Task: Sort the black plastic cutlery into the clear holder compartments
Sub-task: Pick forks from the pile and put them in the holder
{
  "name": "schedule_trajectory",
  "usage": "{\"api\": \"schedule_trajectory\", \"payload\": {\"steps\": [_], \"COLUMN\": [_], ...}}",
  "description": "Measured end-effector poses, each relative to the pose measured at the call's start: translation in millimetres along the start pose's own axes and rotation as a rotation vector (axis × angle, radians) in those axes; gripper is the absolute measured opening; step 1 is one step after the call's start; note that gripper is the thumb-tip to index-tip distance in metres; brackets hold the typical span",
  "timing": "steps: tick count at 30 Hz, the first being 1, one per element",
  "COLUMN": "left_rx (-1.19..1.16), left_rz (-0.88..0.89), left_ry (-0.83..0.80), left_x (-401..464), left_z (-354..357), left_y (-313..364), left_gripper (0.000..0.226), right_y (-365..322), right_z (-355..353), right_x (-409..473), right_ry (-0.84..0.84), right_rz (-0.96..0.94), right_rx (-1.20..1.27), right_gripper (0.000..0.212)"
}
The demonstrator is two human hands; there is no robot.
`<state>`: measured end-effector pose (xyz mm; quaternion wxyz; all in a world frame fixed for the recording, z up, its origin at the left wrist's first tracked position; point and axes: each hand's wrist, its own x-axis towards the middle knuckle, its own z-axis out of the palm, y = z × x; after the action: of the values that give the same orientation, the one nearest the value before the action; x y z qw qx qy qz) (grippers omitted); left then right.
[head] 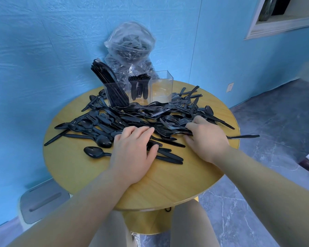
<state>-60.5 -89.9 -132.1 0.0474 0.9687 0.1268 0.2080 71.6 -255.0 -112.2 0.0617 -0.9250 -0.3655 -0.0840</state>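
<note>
We have both hands down on the heap of loose black plastic cutlery (141, 120) that covers the far half of the round yellow wooden table (89, 177). Our left hand (132, 152) lies palm-down, fingers together and slightly curled, thumb pressed against a few black knife handles at the heap's near edge; it looks to be pinning or gathering them, though we cannot tell whether anything is actually gripped. Our right hand (206, 139) reaches in from the other side with fingers narrowly curled into a cluster of forks; grasp not confirmed, fingertips hidden among the tines. Beyond both hands, past the heap, stands the clear three-compartment plastic holder (161, 86). The compartment on the left-hand side holds a leaning bundle of long pieces, seemingly knives; the middle one holds forks, tines up; the one on the right-hand side appears empty, presumably reserved for spoons. Behind the holder a clear plastic bag (130, 41) with more black cutlery leans against the blue wall. One loose black plastic spoon (95, 152) lies apart, just outside the left hand. Judgement: sorting is early; most pieces remain unsorted.
</note>
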Motion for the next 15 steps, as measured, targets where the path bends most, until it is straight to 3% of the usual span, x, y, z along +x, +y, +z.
{"api": "schedule_trajectory", "payload": {"steps": [5,15], "left_rx": [-0.026,-0.070], "left_rz": [-0.001,-0.046], "left_ry": [-0.040,-0.077], "left_x": [1,6], "left_z": [-1,-10], "left_y": [1,-2], "left_gripper": [0.051,0.084], "right_y": [-3,-9], "right_z": [2,-7], "right_x": [-2,-4], "right_ry": [0.007,0.141], "right_rz": [-0.051,-0.088], "right_rx": [0.040,0.047], "right_gripper": [0.027,0.019]}}
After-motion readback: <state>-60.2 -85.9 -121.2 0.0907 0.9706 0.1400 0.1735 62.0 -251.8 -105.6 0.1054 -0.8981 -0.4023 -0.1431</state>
